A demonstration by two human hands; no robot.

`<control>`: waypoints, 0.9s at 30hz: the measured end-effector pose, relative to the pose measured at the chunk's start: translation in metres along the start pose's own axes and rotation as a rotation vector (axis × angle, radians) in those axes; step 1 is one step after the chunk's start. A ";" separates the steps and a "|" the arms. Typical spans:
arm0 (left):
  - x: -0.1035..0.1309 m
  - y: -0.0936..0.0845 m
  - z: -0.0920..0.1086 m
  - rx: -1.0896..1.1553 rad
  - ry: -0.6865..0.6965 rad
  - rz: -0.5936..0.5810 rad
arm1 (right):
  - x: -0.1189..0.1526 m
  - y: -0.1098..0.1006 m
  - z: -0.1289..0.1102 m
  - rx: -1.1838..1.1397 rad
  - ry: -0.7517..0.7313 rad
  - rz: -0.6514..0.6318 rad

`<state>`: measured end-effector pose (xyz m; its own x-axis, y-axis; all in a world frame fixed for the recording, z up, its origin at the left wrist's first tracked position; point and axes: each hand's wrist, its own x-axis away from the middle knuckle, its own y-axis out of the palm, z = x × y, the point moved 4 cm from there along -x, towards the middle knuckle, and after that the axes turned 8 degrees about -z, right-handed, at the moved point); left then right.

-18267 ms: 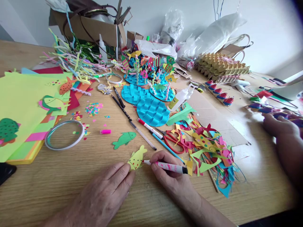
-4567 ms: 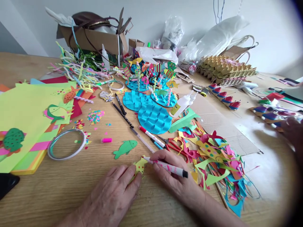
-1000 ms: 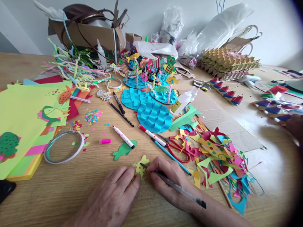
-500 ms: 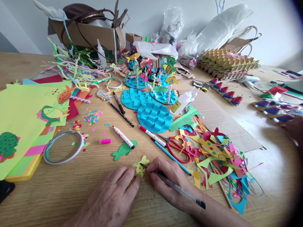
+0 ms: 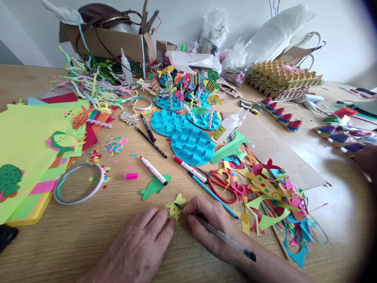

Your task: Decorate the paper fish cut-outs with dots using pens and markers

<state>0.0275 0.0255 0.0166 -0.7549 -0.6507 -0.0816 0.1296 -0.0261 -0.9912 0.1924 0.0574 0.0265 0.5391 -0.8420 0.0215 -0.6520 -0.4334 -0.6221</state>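
two bare hands, one small yellow-green paper fish [image 5: 176, 210]. fish: thin flat card, notched tail pointing away from the person, body dotted with reddish spots; lies on the wood-grained desk [image 5: 73, 239], between the hands.

left hand [image 5: 141, 237]: fingers lie side by side, index finger and thumb closed on the near end of the fish, keeping it flat; that end is covered. right hand [image 5: 210, 224]: fingers gripping a slim pen [image 5: 225, 237], translucent barrel, black end; dark point at the fish, close to the tail. contact of point with card: cannot tell.

just beyond: green paper fish [image 5: 151, 188], smooth, rounded body; a white marker [image 5: 153, 171], uncapped, lies partly across it. pink cap [image 5: 130, 176], short cylinder, to the left of these.

further in: blue woven disc [image 5: 193, 146], paper strips interlaced and bulging in soft loops. red-handled scissors [image 5: 225, 192], beside a heap of paper scraps [image 5: 272, 198], ragged offcuts and curled slivers. hollow white-edged ring [image 5: 101, 177] near a stack of coloured sheets [image 5: 26, 129], matt and flat. egg trays [image 5: 285, 80]: moulded, row upon row of peaks.

far right: a co-worker's hand [image 5: 366, 159], dark, by painted cup-shaped pieces [image 5: 338, 133]; state of its fingers, cannot tell.
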 end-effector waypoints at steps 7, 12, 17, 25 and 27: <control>-0.001 0.001 0.000 0.003 0.001 -0.009 | 0.000 0.000 -0.001 -0.001 -0.006 -0.001; 0.000 0.000 0.001 -0.003 0.003 0.000 | 0.000 -0.001 -0.001 0.000 -0.021 0.000; 0.003 0.000 -0.001 -0.007 0.006 -0.030 | 0.000 0.001 -0.001 -0.003 -0.031 0.013; 0.003 0.002 -0.001 0.019 0.004 -0.061 | 0.000 0.000 -0.001 0.008 -0.014 0.013; 0.003 0.002 -0.001 0.013 0.002 -0.060 | 0.000 0.000 -0.001 0.007 -0.011 0.003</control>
<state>0.0249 0.0245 0.0145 -0.7629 -0.6461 -0.0222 0.0922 -0.0747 -0.9929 0.1920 0.0574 0.0275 0.5430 -0.8397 0.0117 -0.6499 -0.4290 -0.6274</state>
